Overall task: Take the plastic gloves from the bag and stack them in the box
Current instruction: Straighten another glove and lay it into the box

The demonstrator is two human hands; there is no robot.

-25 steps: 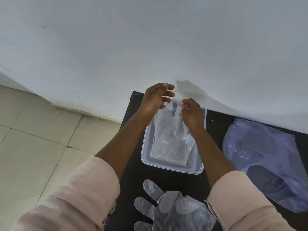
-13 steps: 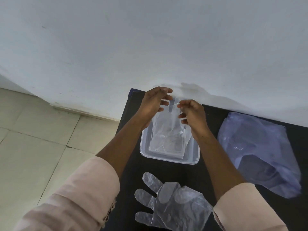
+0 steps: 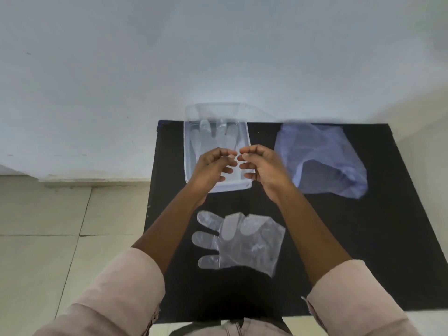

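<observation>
A clear plastic box (image 3: pixel 188 151) stands at the far left of the black table, against the wall. A transparent plastic glove (image 3: pixel 213 132) lies flat inside it, fingers pointing to the wall. My left hand (image 3: pixel 211 166) and my right hand (image 3: pixel 261 166) hover side by side over the near half of the box, fingers loosely curled and apart, with nothing visible in them. A second transparent glove (image 3: pixel 242 241) lies flat on the table just below my hands, fingers pointing left. The crumpled bluish plastic bag (image 3: pixel 322 161) rests to the right of the box.
The black table (image 3: pixel 363 238) butts against a white wall (image 3: pixel 218 57) at its far edge. Beige floor tiles (image 3: pixel 60 226) lie beyond its left edge. Pink sleeves cover my forearms near the bottom.
Both hands held a glove up over the box by its top; now it lies flat in the box and the hands have drawn back toward me, holding nothing.
</observation>
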